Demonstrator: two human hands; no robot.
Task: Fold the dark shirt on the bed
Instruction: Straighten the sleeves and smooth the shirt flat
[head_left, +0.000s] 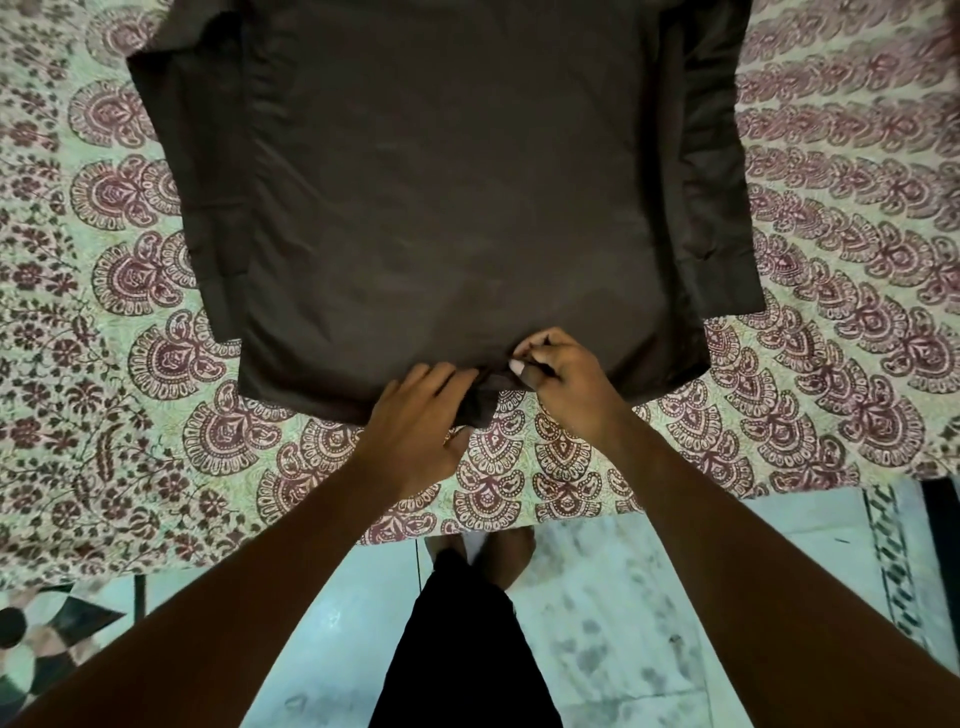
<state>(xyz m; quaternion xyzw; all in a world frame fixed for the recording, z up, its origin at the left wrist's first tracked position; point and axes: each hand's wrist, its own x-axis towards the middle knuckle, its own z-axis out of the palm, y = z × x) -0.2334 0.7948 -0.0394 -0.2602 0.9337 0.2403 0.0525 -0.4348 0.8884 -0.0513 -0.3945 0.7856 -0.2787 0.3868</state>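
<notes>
Both hands, left hand (415, 415) and right hand (558, 371), are pinching the dark shirt (457, 197) at its near hem; pulling evenly should be keeping it flat on the bed (104, 364).

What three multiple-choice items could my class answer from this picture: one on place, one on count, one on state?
1. Where are the hands on the dark shirt?
A. at its near hem
B. at its far edge
C. off the shirt

2. How many hands touch the shirt?
A. none
B. one
C. two

3. How does the shirt lie?
A. bundled up
B. spread flat, sleeves along its sides
C. hanging off the bed

Key:
1 A: the left hand and right hand meet at the hem nearest the person.
2 C: both pinch the cloth.
3 B: it lies flat on the patterned bedsheet.
</notes>
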